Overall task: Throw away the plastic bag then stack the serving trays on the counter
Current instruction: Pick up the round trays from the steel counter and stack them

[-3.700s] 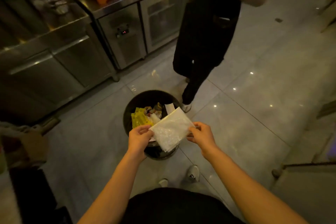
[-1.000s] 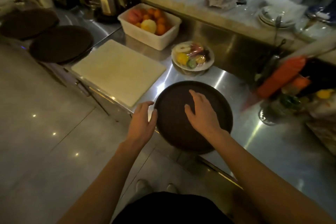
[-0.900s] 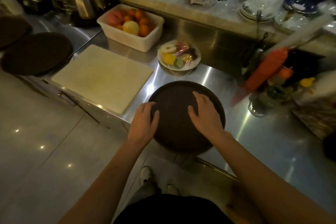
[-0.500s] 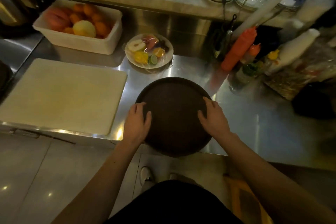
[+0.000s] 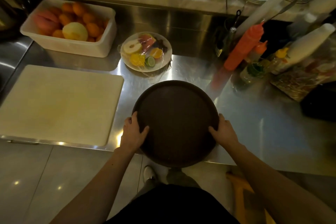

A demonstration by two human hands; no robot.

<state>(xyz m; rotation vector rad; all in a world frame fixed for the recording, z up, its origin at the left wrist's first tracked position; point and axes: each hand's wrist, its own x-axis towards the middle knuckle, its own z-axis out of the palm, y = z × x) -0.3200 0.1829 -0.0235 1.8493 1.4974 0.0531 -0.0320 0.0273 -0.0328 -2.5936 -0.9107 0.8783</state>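
While the left hand (image 5: 133, 133) and the right hand (image 5: 224, 131) clasp opposite edges, the round brown tray (image 5: 175, 123) overhangs the steel counter (image 5: 254, 123). Left of it lies a white cutting board (image 5: 58, 103) — behind it, a wrapped fruit plate (image 5: 146, 54).

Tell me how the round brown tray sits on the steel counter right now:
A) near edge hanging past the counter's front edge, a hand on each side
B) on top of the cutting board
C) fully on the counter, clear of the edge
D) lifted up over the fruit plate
A: the round brown tray overhangs the steel counter front edge, with the left hand and right hand gripping opposite sides of its rim.
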